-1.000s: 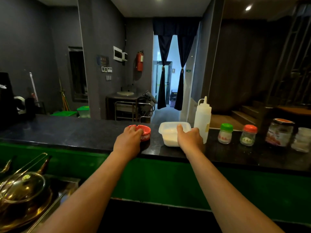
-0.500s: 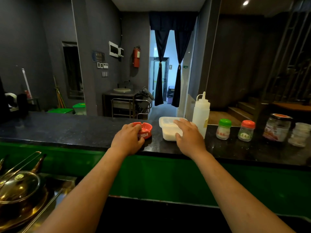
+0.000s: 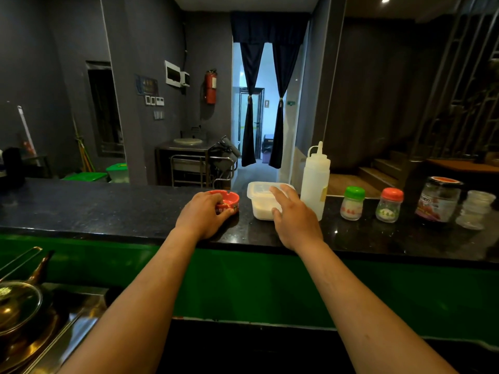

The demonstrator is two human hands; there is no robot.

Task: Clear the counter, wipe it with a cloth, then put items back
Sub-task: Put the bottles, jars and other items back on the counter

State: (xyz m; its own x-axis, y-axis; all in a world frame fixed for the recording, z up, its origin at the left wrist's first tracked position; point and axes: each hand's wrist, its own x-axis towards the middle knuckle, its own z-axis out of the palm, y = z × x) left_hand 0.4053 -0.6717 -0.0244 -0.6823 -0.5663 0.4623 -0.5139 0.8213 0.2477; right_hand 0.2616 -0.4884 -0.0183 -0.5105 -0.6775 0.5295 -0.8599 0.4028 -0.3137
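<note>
A black stone counter runs across the view. My left hand grips a red ashtray that stands on it, fingers curled over its near rim. To its right stands a white lidded plastic container. My right hand hovers at that container with fingers spread and straight over the lid, thumb near its front wall. No cloth is in view.
Right of the container stand a white squeeze bottle, a green-lidded jar, an orange-lidded jar, a large labelled jar and stacked clear cups. A brass pot sits below at left.
My right hand has loosened from the container's near side and spread its fingers over the lid. My left hand stays on the ashtray.
</note>
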